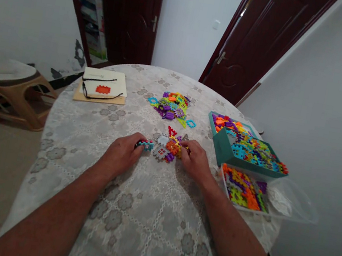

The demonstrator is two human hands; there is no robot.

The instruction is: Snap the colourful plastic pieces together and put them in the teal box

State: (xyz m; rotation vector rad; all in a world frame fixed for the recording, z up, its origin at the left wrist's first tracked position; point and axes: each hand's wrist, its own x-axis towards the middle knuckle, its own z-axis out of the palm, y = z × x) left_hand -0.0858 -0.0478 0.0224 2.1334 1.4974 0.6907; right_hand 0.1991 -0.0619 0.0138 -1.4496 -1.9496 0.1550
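Note:
Thumb and fingers of my left hand (126, 150) are closed on a light-blue toothed building piece (147, 145) with small red parts along its top. My right hand (195, 158) is at the right edge of a small pile of plastic interlocking pieces. Its fingers are bent together beside yellow bits; whatever they pinch is mostly hidden. Between both hands lie an orange piece (172, 147), a grey piece with a red window-like cross (160, 152), a pale grey piece (163, 140) and a purple piece (169, 158). A red triangular piece (172, 131) lies just behind them.
A larger mixed heap of pieces (173, 106) lies farther back. On the right stand a teal box (220, 148) and a clear plastic tub (300, 208), both holding many pieces. Back left, glasses (84, 88) and an orange piece (102, 89) rest on a notebook (104, 75).

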